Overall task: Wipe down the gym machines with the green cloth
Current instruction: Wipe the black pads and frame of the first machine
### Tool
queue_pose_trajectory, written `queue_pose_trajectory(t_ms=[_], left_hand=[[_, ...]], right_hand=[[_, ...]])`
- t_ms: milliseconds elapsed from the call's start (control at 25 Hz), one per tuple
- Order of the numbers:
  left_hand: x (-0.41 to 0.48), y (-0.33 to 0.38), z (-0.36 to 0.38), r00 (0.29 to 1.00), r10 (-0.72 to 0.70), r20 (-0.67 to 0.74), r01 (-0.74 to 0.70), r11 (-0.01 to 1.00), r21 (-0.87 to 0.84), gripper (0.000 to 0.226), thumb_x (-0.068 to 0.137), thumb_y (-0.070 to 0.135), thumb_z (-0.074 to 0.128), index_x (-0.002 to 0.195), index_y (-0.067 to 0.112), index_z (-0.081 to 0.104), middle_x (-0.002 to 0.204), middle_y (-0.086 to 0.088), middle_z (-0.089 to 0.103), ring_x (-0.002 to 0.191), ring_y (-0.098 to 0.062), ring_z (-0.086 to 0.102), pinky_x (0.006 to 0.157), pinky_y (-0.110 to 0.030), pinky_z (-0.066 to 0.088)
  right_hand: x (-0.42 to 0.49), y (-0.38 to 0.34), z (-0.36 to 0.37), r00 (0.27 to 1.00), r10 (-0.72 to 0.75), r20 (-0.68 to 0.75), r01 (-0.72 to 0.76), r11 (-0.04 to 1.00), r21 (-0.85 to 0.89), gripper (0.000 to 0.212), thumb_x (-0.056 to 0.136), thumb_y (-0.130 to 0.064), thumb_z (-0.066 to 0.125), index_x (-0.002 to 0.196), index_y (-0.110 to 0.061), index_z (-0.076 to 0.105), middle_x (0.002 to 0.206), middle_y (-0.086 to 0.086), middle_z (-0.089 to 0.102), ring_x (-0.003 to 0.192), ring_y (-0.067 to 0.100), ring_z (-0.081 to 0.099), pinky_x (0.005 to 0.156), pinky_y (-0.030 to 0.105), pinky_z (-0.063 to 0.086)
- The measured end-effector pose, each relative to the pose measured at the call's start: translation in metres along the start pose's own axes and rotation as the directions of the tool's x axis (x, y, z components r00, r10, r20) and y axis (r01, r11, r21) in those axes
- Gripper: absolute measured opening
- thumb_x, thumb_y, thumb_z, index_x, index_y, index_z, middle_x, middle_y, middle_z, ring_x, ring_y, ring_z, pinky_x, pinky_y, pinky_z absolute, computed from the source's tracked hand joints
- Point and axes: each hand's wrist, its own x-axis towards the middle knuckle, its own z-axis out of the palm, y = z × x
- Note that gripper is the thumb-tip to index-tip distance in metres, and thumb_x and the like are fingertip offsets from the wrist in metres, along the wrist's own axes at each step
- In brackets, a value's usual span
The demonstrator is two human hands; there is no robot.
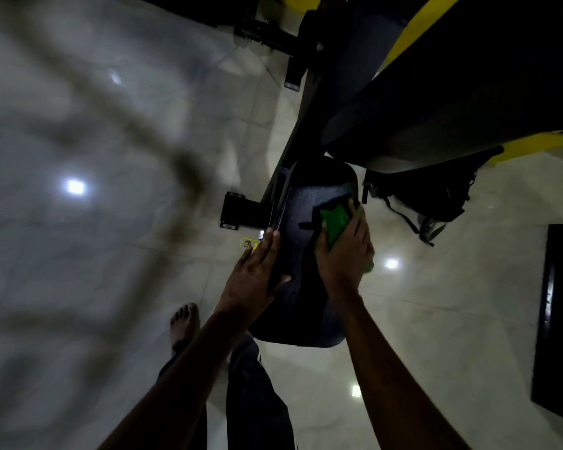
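Pressing the cloth [337, 220] onto the far right corner of the pad [301, 203], your right hand [343, 254] lies flat over it, fingers fairly straight, with green showing between thumb and fingers and past the palm's outer edge. Your left hand [252, 271] rests open along the pad's left edge, thumb on top.

So near the corner, a stroke can run off the edge and drop the cloth towards the backpack [436, 196] on the floor just beside the pad. With only palm pressure on it, the cloth may also bunch and skip patches. Your bare foot [184, 321] stands on glossy floor, so leaning hard could cost you footing.

Most of the cloth is hidden under your hand. The machine [436, 92] above is dark and cut off at the top, and the left of the view is smeared. You cannot tell which surfaces are clean.
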Motion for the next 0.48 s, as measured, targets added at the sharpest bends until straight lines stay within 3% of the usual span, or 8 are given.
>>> queue_pose_trajectory(t_ms=[160,240,320,480], left_hand=[[0.002,0.000,0.002,0.999,-0.017,0.027,0.017,0.999,-0.028,0.084,0.091,0.055,0.040,0.158,0.010,0.016,0.164,-0.002,0.013,0.148,-0.017,0.025,0.118,-0.037,0.023],[0.004,-0.001,0.002,1.000,-0.005,0.021,0.006,1.000,-0.026,0.084,0.091,0.055,0.039,0.158,0.010,0.015,0.163,0.000,0.009,0.149,-0.016,0.023,0.120,-0.036,0.019],[0.005,0.001,0.001,1.000,-0.012,0.025,0.013,1.000,-0.027,0.083,0.093,0.051,0.046,0.157,0.008,0.015,0.162,0.000,0.007,0.149,-0.015,0.021,0.121,-0.037,0.016],[0.002,0.006,-0.003,0.999,-0.025,0.041,0.029,0.996,-0.085,0.084,0.094,0.033,0.063,0.158,0.009,0.013,0.160,0.003,0.003,0.147,-0.010,0.013,0.122,-0.034,0.013]], right_hand=[[0.006,0.012,-0.003,0.996,-0.069,0.050,0.069,0.998,0.010,0.077,0.091,-0.052,0.043,0.156,-0.013,0.024,0.158,0.013,0.033,0.139,0.035,0.039,0.109,0.051,0.035],[0.045,-0.001,-0.003,1.000,0.007,0.018,-0.007,0.999,0.040,0.076,0.093,-0.049,0.050,0.155,-0.012,0.025,0.155,0.013,0.036,0.136,0.036,0.043,0.107,0.049,0.036],[0.062,-0.006,-0.003,0.997,0.072,-0.013,-0.071,0.995,0.076,0.074,0.093,-0.047,0.053,0.153,-0.013,0.027,0.152,0.011,0.040,0.132,0.035,0.046,0.104,0.048,0.037],[0.021,0.020,0.000,0.998,0.061,0.003,-0.061,0.988,0.141,0.076,0.095,-0.049,0.051,0.155,-0.010,0.024,0.154,0.013,0.039,0.134,0.035,0.044,0.107,0.048,0.036]])
